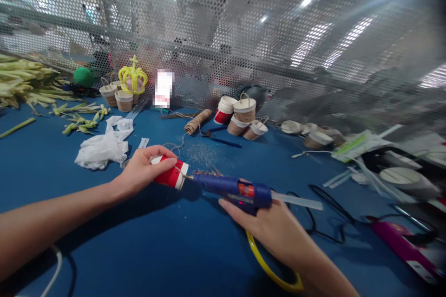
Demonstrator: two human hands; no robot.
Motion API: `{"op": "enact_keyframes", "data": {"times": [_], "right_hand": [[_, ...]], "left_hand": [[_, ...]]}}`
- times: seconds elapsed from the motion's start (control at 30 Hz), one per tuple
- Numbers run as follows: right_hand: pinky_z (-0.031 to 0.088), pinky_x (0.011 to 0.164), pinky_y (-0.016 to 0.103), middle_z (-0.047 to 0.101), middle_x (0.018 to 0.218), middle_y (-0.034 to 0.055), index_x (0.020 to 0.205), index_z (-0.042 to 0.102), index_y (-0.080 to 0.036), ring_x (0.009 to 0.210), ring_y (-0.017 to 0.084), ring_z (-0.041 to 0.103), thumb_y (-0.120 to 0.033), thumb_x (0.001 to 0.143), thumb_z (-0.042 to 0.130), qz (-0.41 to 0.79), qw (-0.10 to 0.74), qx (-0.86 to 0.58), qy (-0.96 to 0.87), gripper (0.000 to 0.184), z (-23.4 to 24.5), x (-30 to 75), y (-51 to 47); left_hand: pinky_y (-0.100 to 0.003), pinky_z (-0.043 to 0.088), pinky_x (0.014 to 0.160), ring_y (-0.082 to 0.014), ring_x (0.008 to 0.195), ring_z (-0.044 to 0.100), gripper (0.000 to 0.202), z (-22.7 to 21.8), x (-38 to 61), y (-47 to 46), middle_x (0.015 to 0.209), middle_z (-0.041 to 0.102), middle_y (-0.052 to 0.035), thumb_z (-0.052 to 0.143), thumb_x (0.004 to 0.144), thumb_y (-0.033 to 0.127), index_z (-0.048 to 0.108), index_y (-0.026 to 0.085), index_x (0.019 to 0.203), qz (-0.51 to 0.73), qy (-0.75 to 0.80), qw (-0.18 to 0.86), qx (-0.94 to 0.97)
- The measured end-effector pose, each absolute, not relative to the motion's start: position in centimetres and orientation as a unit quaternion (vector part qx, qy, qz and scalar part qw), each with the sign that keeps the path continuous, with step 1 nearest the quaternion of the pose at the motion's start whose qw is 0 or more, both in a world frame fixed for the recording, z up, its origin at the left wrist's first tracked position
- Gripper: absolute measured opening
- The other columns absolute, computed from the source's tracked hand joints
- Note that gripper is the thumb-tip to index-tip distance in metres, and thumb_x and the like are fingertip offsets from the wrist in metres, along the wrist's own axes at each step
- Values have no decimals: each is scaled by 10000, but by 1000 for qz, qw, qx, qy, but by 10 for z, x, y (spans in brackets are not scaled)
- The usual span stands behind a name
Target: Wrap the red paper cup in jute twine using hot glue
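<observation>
My left hand (142,169) grips a small red and white paper cup (170,174), tipped on its side with one end toward the right. A thin strand of twine lies against the cup under my thumb and runs back toward a twine roll (198,122). In my right hand (268,222) is a blue hot glue gun (230,188), fingers wrapped round its grip. Its nozzle points left and is at the cup's near end; whether it touches I cannot tell. A clear glue stick (299,201) sticks out of its back, and a small red light glows on its side.
Behind the twine are dark pliers (221,138) and several twine-wrapped cups (245,109). White lace (102,148) lies at left, near a yellow crown ornament (133,76). A black cable runs right toward a purple power strip (404,246). Perforated metal mesh (209,32) stands behind.
</observation>
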State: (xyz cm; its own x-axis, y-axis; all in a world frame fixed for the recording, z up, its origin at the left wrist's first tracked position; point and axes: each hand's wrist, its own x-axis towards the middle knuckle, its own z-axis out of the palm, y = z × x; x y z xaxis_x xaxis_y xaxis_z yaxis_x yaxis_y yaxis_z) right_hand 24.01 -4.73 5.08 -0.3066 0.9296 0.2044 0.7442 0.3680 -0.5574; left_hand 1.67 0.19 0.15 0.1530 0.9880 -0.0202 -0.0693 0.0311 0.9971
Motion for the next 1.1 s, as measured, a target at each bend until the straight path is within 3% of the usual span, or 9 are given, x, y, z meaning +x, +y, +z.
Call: {"op": "enact_keyframes", "data": {"times": [0.33, 0.9, 1.1], "right_hand": [[542, 706, 371, 715, 784, 63, 799, 680, -211, 738, 237, 669, -315, 770, 495, 146, 228, -536, -800, 214, 50, 245, -47], [535, 673, 333, 686, 704, 14, 793, 662, -218, 729, 212, 648, -333, 750, 548, 153, 251, -557, -777, 168, 47, 244, -46], [450, 440, 242, 511, 423, -53, 664, 612, -204, 420, 124, 508, -350, 764, 548, 232, 242, -571, -750, 188, 49, 244, -47]], "left_hand": [[-206, 433, 522, -105, 542, 560, 201, 2, 18, 0, 657, 640, 2, 696, 640, 331, 621, 156, 705, 470, 456, 542, 527], [-208, 424, 519, -106, 537, 555, 207, 4, 18, 0, 659, 643, -3, 696, 633, 342, 623, 157, 691, 469, 459, 530, 537], [-209, 440, 531, -113, 559, 573, 217, 2, 16, 1, 688, 658, -12, 694, 642, 351, 627, 157, 713, 473, 449, 537, 535]]}}
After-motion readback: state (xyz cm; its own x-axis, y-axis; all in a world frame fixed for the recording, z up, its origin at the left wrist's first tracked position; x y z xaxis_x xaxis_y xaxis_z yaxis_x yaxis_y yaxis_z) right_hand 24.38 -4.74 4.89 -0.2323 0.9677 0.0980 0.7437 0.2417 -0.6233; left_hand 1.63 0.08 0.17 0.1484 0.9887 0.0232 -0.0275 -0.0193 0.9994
